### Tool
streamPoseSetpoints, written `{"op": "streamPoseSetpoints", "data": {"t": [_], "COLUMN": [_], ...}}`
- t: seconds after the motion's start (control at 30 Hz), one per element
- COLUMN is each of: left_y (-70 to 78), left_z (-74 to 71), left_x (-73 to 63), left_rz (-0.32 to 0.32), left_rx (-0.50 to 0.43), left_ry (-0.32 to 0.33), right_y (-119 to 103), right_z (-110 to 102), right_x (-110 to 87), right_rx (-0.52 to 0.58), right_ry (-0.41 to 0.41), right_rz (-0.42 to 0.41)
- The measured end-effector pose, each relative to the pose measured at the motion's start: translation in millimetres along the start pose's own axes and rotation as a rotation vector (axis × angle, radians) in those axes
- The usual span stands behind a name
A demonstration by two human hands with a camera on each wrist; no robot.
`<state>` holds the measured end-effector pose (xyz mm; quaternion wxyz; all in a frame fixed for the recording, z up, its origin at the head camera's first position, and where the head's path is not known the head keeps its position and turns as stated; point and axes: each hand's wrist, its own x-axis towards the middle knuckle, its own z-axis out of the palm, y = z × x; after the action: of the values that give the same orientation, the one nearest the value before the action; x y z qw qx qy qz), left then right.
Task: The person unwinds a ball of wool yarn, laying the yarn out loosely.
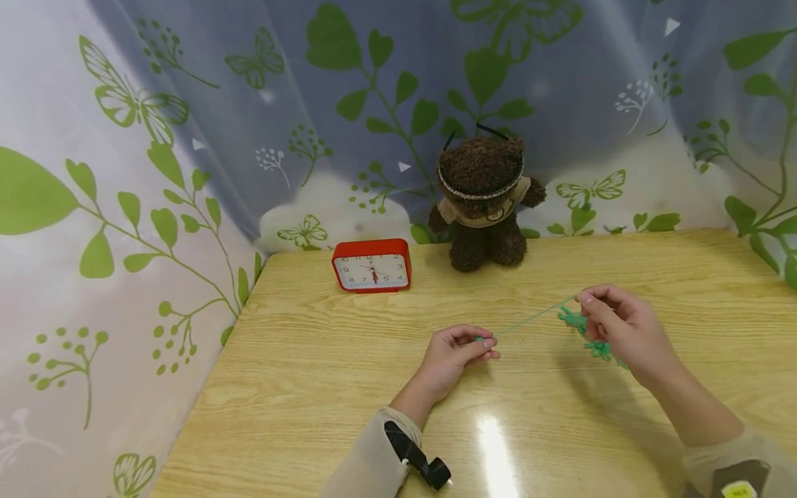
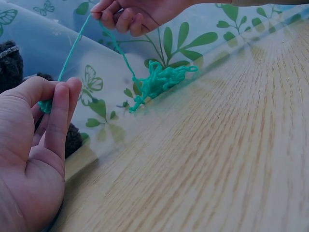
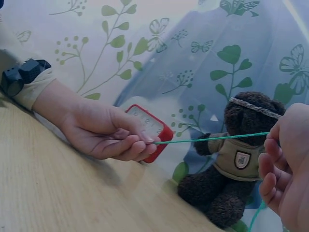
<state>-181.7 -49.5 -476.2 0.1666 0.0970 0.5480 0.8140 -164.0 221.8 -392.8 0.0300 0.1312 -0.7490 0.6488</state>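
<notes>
A thin strand of green yarn (image 1: 537, 317) runs taut between the two hands above the table. My left hand (image 1: 453, 356) pinches one end between thumb and fingers, low over the wood. In the left wrist view a small green wad of yarn (image 2: 45, 106) shows behind its fingers. Higher up and to the right, my right hand (image 1: 631, 335) pinches the strand between thumb and forefinger. From it the yarn drops to a loose, looped tangle of yarn (image 2: 161, 81), partly covered by that hand in the head view.
A red alarm clock (image 1: 371, 266) stands at the back left of the wooden table (image 1: 280, 387). Right of it, a dark brown teddy bear (image 1: 486, 194) in a tan shirt leans near the curtain (image 1: 386, 159). Leaf-printed fabric rises along the back and left edges.
</notes>
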Motion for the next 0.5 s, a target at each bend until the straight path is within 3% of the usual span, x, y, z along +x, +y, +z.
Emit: {"op": "streamPoseSetpoints", "data": {"t": [0.5], "left_y": [1.2], "left_z": [1.4], "left_x": [-0.5], "left_rz": [0.007], "left_rx": [0.002], "left_ry": [0.012], "right_y": [-6.7], "right_z": [-15.9], "right_x": [2.6], "right_rx": [0.169], "right_ry": [0.096], "right_rz": [-0.042]}}
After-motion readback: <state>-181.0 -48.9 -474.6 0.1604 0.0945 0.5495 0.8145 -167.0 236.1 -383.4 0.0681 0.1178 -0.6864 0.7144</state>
